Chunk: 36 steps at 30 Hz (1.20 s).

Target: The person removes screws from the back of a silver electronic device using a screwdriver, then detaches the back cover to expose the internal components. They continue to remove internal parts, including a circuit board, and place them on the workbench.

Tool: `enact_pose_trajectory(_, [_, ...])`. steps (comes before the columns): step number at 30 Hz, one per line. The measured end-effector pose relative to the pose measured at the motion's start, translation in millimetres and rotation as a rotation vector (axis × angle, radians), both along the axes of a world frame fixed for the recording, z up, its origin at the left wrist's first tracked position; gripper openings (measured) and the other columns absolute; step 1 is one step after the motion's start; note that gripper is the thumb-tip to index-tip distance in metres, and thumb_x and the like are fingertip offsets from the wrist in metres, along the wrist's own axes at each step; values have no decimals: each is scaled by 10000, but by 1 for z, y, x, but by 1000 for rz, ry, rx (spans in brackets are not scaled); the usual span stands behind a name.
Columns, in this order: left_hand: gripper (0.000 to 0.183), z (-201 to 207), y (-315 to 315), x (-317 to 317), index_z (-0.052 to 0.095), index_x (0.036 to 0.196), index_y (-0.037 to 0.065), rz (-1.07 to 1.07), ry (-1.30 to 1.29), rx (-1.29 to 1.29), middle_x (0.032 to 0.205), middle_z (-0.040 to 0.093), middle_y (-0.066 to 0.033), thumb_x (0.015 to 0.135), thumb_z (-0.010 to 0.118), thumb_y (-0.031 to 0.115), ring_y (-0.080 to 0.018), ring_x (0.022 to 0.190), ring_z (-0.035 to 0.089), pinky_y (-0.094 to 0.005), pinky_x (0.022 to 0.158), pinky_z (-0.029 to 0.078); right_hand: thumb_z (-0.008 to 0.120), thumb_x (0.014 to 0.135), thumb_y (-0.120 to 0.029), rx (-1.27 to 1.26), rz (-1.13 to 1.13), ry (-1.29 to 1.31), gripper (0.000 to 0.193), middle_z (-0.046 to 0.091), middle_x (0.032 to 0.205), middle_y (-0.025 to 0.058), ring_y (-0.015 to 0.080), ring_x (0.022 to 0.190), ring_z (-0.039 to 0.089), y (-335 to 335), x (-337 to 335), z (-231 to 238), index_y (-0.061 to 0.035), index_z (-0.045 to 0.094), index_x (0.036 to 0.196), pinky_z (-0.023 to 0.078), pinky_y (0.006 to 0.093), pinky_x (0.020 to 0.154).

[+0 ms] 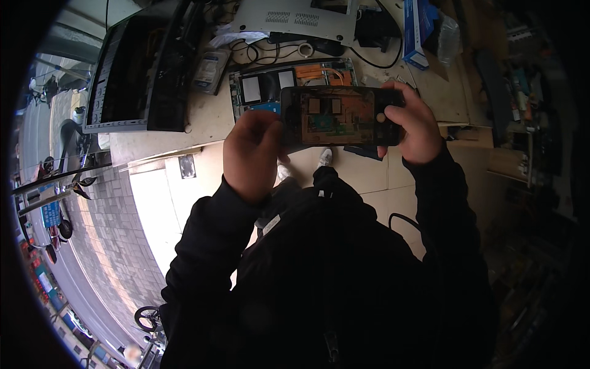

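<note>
Between both hands a black smartphone (338, 115) is held sideways, its screen showing a camera picture of circuit boards. My left hand (252, 150) grips its left end with curled fingers. At the right end my right hand (416, 126) clasps it, the thumb on the screen's side near a round white button. Beyond and partly behind the phone lies an opened laptop (268, 86) on the table, with its boards, silver squares and orange-copper parts exposed. The phone hides the laptop's near right part.
A worktable (153, 142) bears an open black computer case (138, 71) at left and a hard drive (211, 71) beside it. Further back are a grey laptop cover (295, 17), black cables (261, 55) and a tape roll (305, 49). A blue box (416, 34) stands at the right.
</note>
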<state>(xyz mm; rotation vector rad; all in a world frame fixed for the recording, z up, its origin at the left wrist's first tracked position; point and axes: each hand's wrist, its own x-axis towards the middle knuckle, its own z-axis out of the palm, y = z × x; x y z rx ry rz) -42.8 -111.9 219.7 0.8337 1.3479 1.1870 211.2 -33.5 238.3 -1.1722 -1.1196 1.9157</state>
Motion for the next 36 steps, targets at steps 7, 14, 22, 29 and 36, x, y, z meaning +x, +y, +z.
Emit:
enact_pose_trajectory(7, [184, -47, 0, 47, 573, 1069, -4, -162, -74, -139, 814, 639, -100, 906, 554, 80, -112, 630, 600, -248, 542, 481, 304, 993, -478, -449, -153, 334, 511, 579, 1138, 136, 312, 949, 639, -33, 78, -89, -65, 441, 1261, 559, 485, 524])
enact_pose_trajectory(14, [216, -81, 16, 45, 621, 1037, -25, -157, 124, -280, 898, 654, -106, 888, 579, 126, -150, 764, 621, -269, 662, 501, 399, 990, -439, -299, -676, 478, 456, 563, 1248, 107, 287, 1076, 571, -43, 223, -166, -82, 508, 1252, 509, 465, 773])
enact_pose_trajectory(22, [197, -121, 23, 29, 610, 996, -70, -48, 152, -391, 885, 660, -126, 891, 559, 88, -176, 734, 645, -268, 621, 522, 289, 1015, -439, -131, -1278, 691, 503, 540, 1265, 149, 337, 1161, 501, 23, 386, -275, -56, 481, 1279, 402, 565, 944])
enact_pose_trajectory(29, [210, -124, 29, 40, 598, 996, -65, 82, 151, -529, 877, 654, -139, 900, 572, 119, -200, 751, 649, -287, 641, 529, 277, 1018, -412, -196, -1424, 596, 503, 517, 1302, 162, 363, 1203, 475, 78, 408, -302, -47, 475, 1303, 390, 587, 978])
enact_pose_trajectory(36, [233, -123, 24, 32, 589, 1025, -59, 203, 164, -585, 899, 645, -152, 900, 564, 136, -229, 776, 649, -312, 664, 536, 596, 917, -355, -485, -1160, 117, 477, 538, 1248, 162, 329, 1123, 537, 98, 439, -299, -68, 497, 1285, 484, 488, 934])
